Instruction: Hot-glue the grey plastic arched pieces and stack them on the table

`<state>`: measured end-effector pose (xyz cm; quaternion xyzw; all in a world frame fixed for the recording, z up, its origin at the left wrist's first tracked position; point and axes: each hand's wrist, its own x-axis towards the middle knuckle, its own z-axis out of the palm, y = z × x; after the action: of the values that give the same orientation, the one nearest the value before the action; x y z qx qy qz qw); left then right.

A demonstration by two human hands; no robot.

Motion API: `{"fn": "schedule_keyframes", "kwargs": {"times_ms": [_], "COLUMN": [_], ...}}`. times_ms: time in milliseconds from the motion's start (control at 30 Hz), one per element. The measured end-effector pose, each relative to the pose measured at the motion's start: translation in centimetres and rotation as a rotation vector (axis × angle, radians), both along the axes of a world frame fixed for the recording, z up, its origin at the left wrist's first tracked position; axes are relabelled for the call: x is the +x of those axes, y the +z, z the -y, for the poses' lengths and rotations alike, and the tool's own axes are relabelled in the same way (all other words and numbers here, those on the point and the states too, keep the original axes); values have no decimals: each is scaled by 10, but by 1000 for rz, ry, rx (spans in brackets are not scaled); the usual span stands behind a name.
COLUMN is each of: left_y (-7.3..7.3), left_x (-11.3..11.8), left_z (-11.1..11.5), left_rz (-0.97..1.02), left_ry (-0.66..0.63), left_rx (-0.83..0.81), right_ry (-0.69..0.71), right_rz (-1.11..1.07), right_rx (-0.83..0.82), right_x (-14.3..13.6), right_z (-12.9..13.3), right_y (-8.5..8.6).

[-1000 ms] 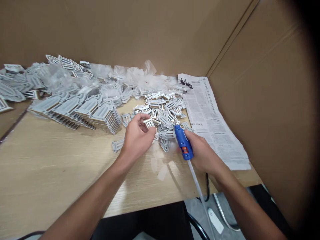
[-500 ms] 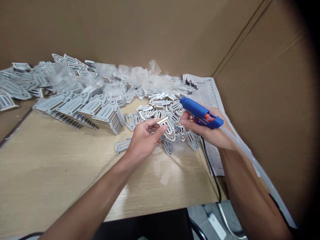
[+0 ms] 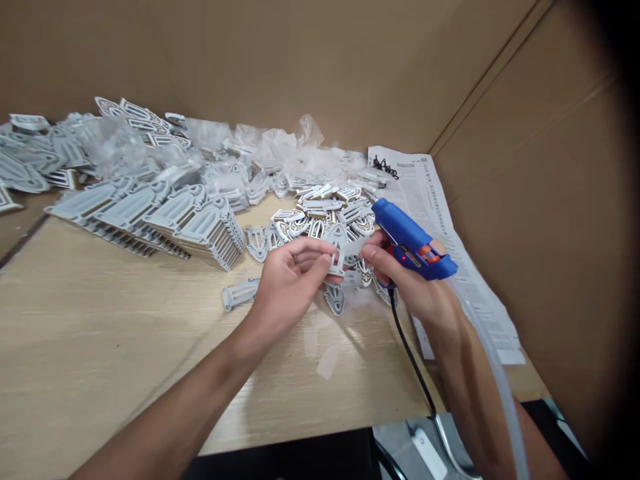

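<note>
My left hand [image 3: 290, 280] pinches a small arched window-shaped piece [image 3: 337, 235] between thumb and fingers, its plain grey side towards me. A blue hot glue gun [image 3: 406, 233] is gripped in my right hand [image 3: 417, 287], its nozzle pointing up and left, a small red light lit on its side. Between my right thumb and fingertip is a thin translucent slip [image 3: 355, 247], right beside the arched piece; whether they touch I cannot tell. Behind both hands lies a loose heap of similar pieces [image 3: 320, 207], some with gold scrollwork. Another grey piece [image 3: 240, 293] lies left of my left hand.
Neat stacks of arched pieces [image 3: 190, 220] stand at the left, with plastic bags [image 3: 280, 147] and more pieces behind. Newspaper [image 3: 425, 200] covers the right side. Two translucent slips [image 3: 327, 362] lie near the front. The gun's black cable [image 3: 407, 347] crosses the table edge.
The arched piece has turned over in my left hand, from its gold-patterned face to its grey side. My right hand has shifted slightly right and down, and the translucent slip now shows in its fingertips.
</note>
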<state>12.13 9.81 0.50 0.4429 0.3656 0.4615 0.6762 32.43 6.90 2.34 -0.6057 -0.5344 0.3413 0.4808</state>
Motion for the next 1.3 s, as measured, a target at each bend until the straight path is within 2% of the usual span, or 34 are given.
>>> {"fn": "schedule_keyframes", "kwargs": {"times_ms": [100, 200, 333, 467, 667, 900, 1133, 1300], "left_y": [-5, -8, -12, -14, -12, -5, -12, -17], "left_x": [3, 5, 6, 8, 14, 17, 18, 18], "left_z": [0, 0, 1, 3, 8, 10, 9, 10], "left_rz": [106, 178, 111, 125, 276, 325, 275, 233], "left_ry": [15, 20, 22, 62, 30, -6, 11, 32], "left_rx": [-51, -61, -19, -96, -135, -167, -70, -10], "right_ry": [-21, -23, -61, -86, -106, -140, -156, -181], "right_rz": [-76, -49, 1, -28, -84, -44, -4, 3], "right_rx": [-40, -62, -56, -52, -9, 18, 5, 93], "right_x": [-8, -16, -21, -22, -30, -37, -33, -37], "right_z": [2, 5, 7, 8, 10, 10, 7, 7], "right_y": [-2, -1, 1, -3, -14, -17, -23, -25]}}
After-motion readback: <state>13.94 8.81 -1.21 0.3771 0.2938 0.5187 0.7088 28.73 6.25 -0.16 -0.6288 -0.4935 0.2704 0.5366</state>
